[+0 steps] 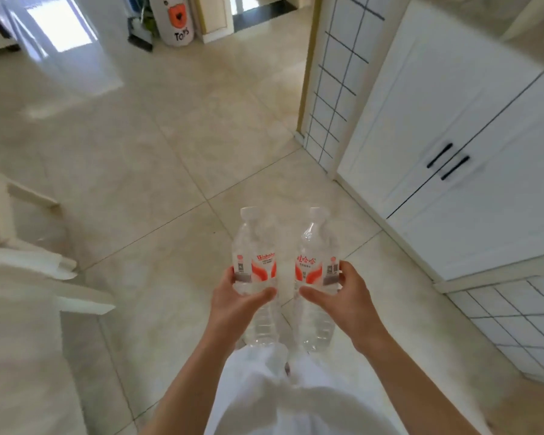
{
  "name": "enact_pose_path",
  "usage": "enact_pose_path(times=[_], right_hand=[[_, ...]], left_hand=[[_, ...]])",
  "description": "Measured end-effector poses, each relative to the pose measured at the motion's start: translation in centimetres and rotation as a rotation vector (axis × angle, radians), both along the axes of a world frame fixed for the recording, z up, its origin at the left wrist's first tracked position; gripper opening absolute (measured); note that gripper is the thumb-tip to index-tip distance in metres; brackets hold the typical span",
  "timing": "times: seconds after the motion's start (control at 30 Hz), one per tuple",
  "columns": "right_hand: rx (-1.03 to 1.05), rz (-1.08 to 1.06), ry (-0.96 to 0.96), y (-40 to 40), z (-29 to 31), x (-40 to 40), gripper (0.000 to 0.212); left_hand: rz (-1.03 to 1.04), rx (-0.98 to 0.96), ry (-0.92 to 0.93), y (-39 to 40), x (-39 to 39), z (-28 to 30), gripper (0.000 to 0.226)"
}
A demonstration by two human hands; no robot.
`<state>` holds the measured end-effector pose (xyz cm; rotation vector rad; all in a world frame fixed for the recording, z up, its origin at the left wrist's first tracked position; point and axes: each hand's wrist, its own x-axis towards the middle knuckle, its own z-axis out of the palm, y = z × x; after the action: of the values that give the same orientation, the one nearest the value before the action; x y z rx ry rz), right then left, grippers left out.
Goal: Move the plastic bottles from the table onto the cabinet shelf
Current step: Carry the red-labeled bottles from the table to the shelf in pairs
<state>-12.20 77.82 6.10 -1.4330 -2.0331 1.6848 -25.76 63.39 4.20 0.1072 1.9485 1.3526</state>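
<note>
At the far left a pale chair frame point(29, 233) juts into view, blurred, with a light surface below it that cannot be identified for sure. Beyond it, across the glossy beige floor tiles point(157, 127), a white bin printed with an orange bear face point(176, 20) stands by a doorway at the top of the view. In the lower middle the person's left hand point(236, 299) grips a clear water bottle with a red-and-white label point(255, 265), thumb curled across the front just under the label, cap pointing away from the body. Just beside it, not quite touching, the right hand point(343, 296) holds a second, matching clear bottle point(316, 262) the same way, fingers wrapped round its right side. Both bottles hang over the open floor, above white trousers point(296, 394). To the right stands a white panel ruled with a dark grid point(333, 89), then a white cabinet with two black bar handles point(446, 161), its doors closed, well apart from the bottles.
</note>
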Motion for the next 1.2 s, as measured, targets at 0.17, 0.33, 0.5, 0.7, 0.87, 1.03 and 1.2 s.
enact_pose_path(times=[0.17, 0.33, 0.5, 0.7, 0.87, 1.03, 1.2], right_hand=[[0.004, -0.194, 0.001, 5.4, -0.1, 1.0, 0.058], [0.033, -0.361, 0.01, 12.1, 0.2, -0.1, 0.056], [0.077, -0.479, 0.023, 18.8, 1.1, -1.7, 0.054], [0.075, -0.654, 0.034, 23.9, 1.5, -0.9, 0.061], [0.053, -0.793, 0.045, 27.5, 1.2, 1.8, 0.057], [0.098, -0.876, 0.058, 33.2, 1.2, 5.7, 0.048], [0.164, -0.897, 0.083, 41.1, 2.7, 10.7, 0.05]], left_hand=[[-0.136, -0.014, 0.019, 7.9, -1.5, -0.7, 0.046], [-0.301, 0.007, 0.099, 17.1, -4.5, -0.8, 0.048], [-0.491, 0.036, 0.176, 26.6, -7.8, -0.3, 0.046], [-0.679, 0.056, 0.238, 35.6, -8.2, -0.4, 0.043], [-0.787, 0.061, 0.261, 42.0, -5.8, -0.5, 0.043], [-0.872, 0.085, 0.283, 48.9, -2.3, -0.3, 0.044], [-0.896, 0.138, 0.303, 57.3, 2.6, 1.6, 0.046]])
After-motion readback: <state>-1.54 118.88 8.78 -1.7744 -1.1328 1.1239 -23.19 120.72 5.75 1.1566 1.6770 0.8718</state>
